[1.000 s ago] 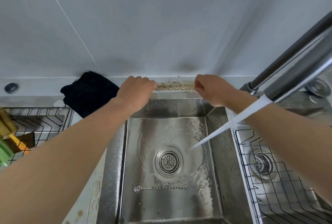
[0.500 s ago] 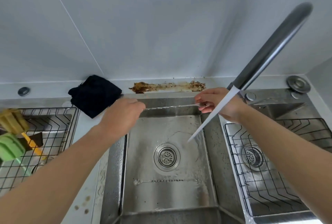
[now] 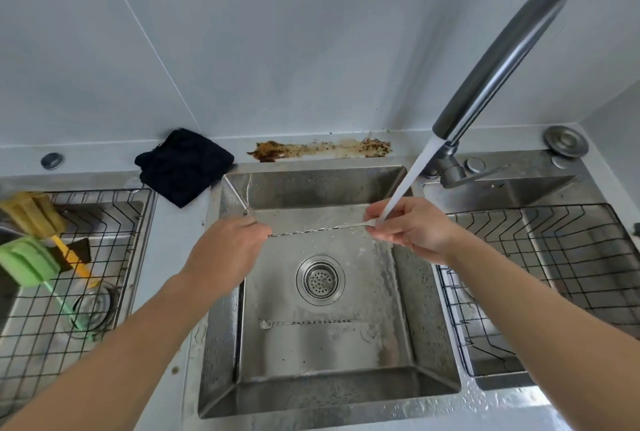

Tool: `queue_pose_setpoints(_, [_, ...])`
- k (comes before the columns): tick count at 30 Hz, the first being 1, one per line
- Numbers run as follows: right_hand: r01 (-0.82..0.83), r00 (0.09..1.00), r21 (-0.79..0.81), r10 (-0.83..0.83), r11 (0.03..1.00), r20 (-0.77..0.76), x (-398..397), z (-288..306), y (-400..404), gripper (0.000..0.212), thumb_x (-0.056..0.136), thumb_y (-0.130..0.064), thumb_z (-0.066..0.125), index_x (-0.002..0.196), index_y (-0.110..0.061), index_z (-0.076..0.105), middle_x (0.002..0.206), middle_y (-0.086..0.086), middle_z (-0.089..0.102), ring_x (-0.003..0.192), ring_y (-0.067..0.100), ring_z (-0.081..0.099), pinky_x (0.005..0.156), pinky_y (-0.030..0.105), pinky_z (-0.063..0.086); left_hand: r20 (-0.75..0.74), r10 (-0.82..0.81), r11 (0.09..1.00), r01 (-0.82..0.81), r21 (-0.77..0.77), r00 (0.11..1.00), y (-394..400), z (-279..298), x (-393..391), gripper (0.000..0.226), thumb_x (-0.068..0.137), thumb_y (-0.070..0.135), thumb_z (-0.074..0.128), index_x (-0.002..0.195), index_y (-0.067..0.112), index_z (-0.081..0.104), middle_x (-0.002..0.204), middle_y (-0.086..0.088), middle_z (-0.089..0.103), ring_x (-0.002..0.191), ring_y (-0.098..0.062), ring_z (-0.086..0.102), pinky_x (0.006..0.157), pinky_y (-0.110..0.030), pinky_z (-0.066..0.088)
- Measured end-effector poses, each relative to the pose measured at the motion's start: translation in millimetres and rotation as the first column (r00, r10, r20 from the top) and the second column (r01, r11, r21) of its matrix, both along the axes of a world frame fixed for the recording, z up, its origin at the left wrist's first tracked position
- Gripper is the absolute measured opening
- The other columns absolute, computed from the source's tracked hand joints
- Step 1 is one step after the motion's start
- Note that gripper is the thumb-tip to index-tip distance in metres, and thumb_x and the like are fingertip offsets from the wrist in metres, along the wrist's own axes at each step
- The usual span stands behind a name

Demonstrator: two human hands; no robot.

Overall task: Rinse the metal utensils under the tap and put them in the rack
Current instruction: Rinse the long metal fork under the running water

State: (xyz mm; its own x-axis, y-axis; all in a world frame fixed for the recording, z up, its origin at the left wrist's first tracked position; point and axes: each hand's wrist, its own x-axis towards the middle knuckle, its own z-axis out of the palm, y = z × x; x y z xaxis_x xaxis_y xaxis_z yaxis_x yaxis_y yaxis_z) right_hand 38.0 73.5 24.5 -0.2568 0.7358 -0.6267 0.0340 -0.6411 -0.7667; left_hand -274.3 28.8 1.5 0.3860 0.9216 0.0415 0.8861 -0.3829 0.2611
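A thin twisted metal bar spoon is held level over the steel sink. My left hand grips its left end and my right hand pinches its right end. Water streams from the tap onto the right end at my fingers. A second twisted metal spoon lies flat on the sink floor below the drain. A black wire rack sits in the basin to the right, and nothing shows in it.
A second wire rack at left holds green and yellow brushes. A black cloth lies on the counter behind the sink. A brown stain runs along the back ledge. The tap lever stands at the right rear.
Both hands came away from the back ledge, carrying the spoon toward me and under the running water. The camera has tilted down, and the stain behind is uncovered.
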Motion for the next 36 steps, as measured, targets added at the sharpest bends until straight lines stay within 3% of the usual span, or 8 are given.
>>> queue_pose_setpoints(3, [0.064,0.997,0.019,-0.065,0.998,0.048,-11,-6,-8,0.016,0.079,0.015,0.066,0.091,0.005,0.065,0.075,0.017,0.066,0.062,0.02,0.068,0.058,0.022,0.056,0.04,0.009,1.0,-0.009,-0.007,0.999,-14,1,2,0.016,0.08,-0.008,0.066,0.077,0.007,0.07,0.06,-0.005,0.059,0.053,-0.026,0.053,0.047,-0.042,0.048])
queue_pose_setpoints(7, [0.212,0.977,-0.059,-0.213,0.976,-0.013,-17,-11,-11,0.009,0.09,0.008,0.058,0.095,0.004,0.064,0.08,0.021,0.071,0.069,0.023,0.073,0.06,0.025,0.061,0.05,0.052,0.998,-0.05,-0.049,0.997,-26,-6,3,0.014,0.083,-0.005,0.064,0.079,0.007,0.07,0.061,-0.004,0.058,0.054,-0.024,0.052,0.048,-0.043,0.048])
queue_pose_setpoints(11, [0.178,0.969,-0.096,-0.191,0.979,-0.156,-14,-7,-16,0.018,0.098,0.003,0.044,0.105,0.004,0.061,0.093,0.019,0.074,0.083,0.028,0.074,0.072,0.033,0.062,0.074,0.068,0.996,-0.063,-0.061,0.995,-31,-11,-3,0.014,0.087,-0.002,0.062,0.082,0.007,0.071,0.065,-0.006,0.061,0.058,-0.025,0.055,0.051,-0.044,0.05])
queue_pose_setpoints(17, [0.237,0.967,-0.078,-0.243,0.968,-0.071,-14,-4,-20,0.015,0.096,-0.003,0.053,0.105,0.006,0.062,0.09,0.02,0.073,0.071,0.023,0.074,0.061,0.027,0.062,0.15,0.072,0.996,-0.064,-0.058,0.986,-35,-9,6,0.016,0.09,0.003,0.062,0.096,0.011,0.075,0.072,-0.003,0.064,0.066,-0.026,0.058,0.056,-0.04,0.053])
queue_pose_setpoints(23, [0.277,0.921,-0.261,-0.333,0.925,-0.203,-5,3,-19,0.028,0.1,-0.013,0.044,0.103,0.006,0.065,0.099,0.026,0.072,0.079,0.031,0.074,0.065,0.034,0.063,0.162,0.087,0.995,-0.078,-0.057,0.983,-36,-7,9,0.015,0.09,0.004,0.062,0.096,0.01,0.075,0.073,-0.004,0.065,0.067,-0.025,0.058,0.057,-0.041,0.054])
queue_pose_setpoints(29, [0.155,0.98,-0.168,-0.172,0.974,-0.097,-7,4,-15,0.018,0.098,-0.002,0.048,0.104,0.008,0.062,0.09,0.027,0.072,0.072,0.025,0.073,0.064,0.029,0.062,0.178,0.068,0.997,-0.064,-0.03,0.982,-32,-8,15,0.017,0.089,0.0,0.062,0.098,0.008,0.075,0.074,-0.006,0.066,0.065,-0.027,0.059,0.056,-0.04,0.052])
queue_pose_setpoints(33, [-0.051,0.99,-0.029,0.054,0.998,0.127,-9,6,-12,0.013,0.091,-0.005,0.061,0.093,0.007,0.064,0.074,0.02,0.071,0.06,0.023,0.07,0.055,0.027,0.059,0.159,0.052,0.999,-0.05,-0.015,0.986,-27,-7,16,0.018,0.087,-0.003,0.064,0.097,0.007,0.075,0.075,-0.008,0.067,0.067,-0.028,0.06,0.055,-0.042,0.053])
queue_pose_setpoints(36, [-0.274,0.943,-0.072,0.283,0.959,0.175,-6,12,-10,0.015,0.09,-0.008,0.063,0.089,0.006,0.067,0.068,0.016,0.069,0.053,0.02,0.062,0.048,0.024,0.052,0.137,0.04,0.999,-0.041,0.006,0.99,-21,-4,17,0.017,0.087,-0.004,0.063,0.093,0.007,0.075,0.078,-0.007,0.068,0.069,-0.027,0.06,0.054,-0.041,0.052])
